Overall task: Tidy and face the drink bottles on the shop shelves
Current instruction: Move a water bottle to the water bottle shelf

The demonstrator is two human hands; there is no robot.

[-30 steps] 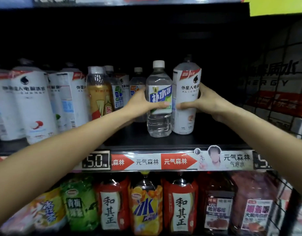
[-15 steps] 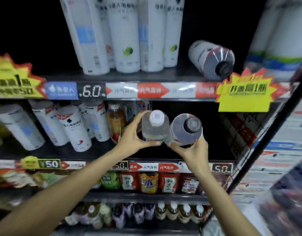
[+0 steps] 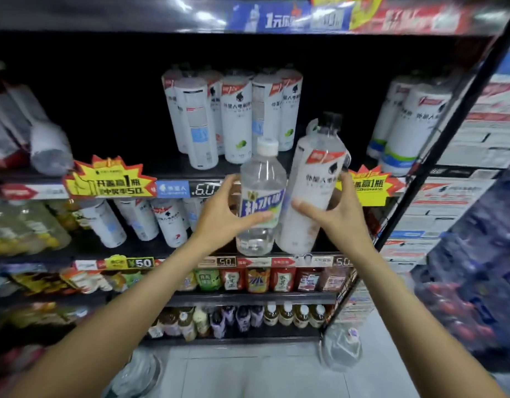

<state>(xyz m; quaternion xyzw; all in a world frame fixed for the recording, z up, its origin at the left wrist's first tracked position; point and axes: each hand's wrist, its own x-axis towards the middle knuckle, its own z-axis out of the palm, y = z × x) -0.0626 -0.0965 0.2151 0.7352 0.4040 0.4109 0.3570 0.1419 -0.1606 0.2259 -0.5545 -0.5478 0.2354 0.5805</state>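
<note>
My left hand (image 3: 222, 214) grips a clear water bottle (image 3: 262, 179) with a white cap and a blue label. My right hand (image 3: 334, 214) grips a taller white-sleeved bottle (image 3: 314, 179) with a black cap, tilted to the right. Both bottles are held side by side in the air, in front of the shelf edge with the price strip (image 3: 202, 189). Behind them, on the upper shelf, stands a group of white-sleeved bottles (image 3: 233, 116).
More white bottles (image 3: 403, 124) stand at the upper right, and another row (image 3: 139, 219) on the shelf below at left. Lower shelves hold coloured drinks (image 3: 256, 280) and small bottles (image 3: 276, 314). A black upright post (image 3: 420, 185) bounds the rack. Yellow promo tags (image 3: 110, 182) stick out.
Both hands have lifted the two bottles off the middle shelf and raised them toward the upper shelf. The bottles now stand more upright, and my view has tilted up and back.
</note>
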